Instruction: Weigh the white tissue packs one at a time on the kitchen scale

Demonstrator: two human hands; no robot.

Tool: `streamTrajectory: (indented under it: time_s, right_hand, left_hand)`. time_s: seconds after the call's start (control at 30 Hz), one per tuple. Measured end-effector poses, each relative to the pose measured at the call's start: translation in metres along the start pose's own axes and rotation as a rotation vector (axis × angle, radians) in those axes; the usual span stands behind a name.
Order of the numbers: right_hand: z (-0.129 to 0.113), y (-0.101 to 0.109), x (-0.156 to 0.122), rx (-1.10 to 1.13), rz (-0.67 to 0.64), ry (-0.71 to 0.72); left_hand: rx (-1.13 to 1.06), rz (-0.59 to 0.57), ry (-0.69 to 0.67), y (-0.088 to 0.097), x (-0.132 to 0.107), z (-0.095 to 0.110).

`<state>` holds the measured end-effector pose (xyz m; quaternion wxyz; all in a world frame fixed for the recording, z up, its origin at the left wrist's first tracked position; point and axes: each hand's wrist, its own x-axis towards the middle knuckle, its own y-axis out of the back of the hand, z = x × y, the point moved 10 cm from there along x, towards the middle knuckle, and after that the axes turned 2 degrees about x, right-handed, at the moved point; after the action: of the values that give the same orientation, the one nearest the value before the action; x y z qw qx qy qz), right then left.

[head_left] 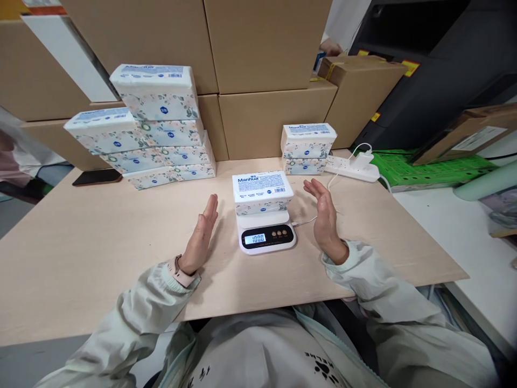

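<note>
A pack of tissues [263,191] with a floral wrapper rests on a white kitchen scale [267,249], whose lit display [255,238] seems to read 100.0. To the left of the scale, my left hand [201,233] is held up on edge with its fingers straight, touching nothing. My right hand [324,216] mirrors it on the other side, fingers extended and palm turned inward, apart from the pack. A stack of several tissue packs [161,126] stands at the back left. Two more packs [308,148] are piled behind the scale to the right.
Cardboard boxes [274,121] form a wall along the table's back. A dark phone [97,177] lies at the left. A white power strip [353,168] sits behind my right hand, with a cable to the scale. A green crate-like object [432,170] is farther right.
</note>
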<state>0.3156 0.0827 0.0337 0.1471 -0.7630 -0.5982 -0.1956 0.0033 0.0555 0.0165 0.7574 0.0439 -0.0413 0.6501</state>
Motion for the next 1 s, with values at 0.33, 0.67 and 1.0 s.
streamTrajectory:
  time_s: [0.33, 0.67, 1.0]
  right_hand:
    - [-0.0026, -0.0003, -0.0010, -0.017, -0.003, 0.003]
    - [-0.0027, -0.0008, -0.0013, -0.024, -0.016, -0.004]
    - [0.0005, -0.0007, -0.0018, -0.034, -0.022, -0.011]
  left_hand:
    - [0.028, 0.020, 0.029, -0.0014, -0.0004, 0.0033]
    - [0.001, 0.002, 0.033, -0.0024, 0.0002, 0.0002]
    - [0.005, 0.008, 0.054, -0.0032, 0.0008, -0.0011]
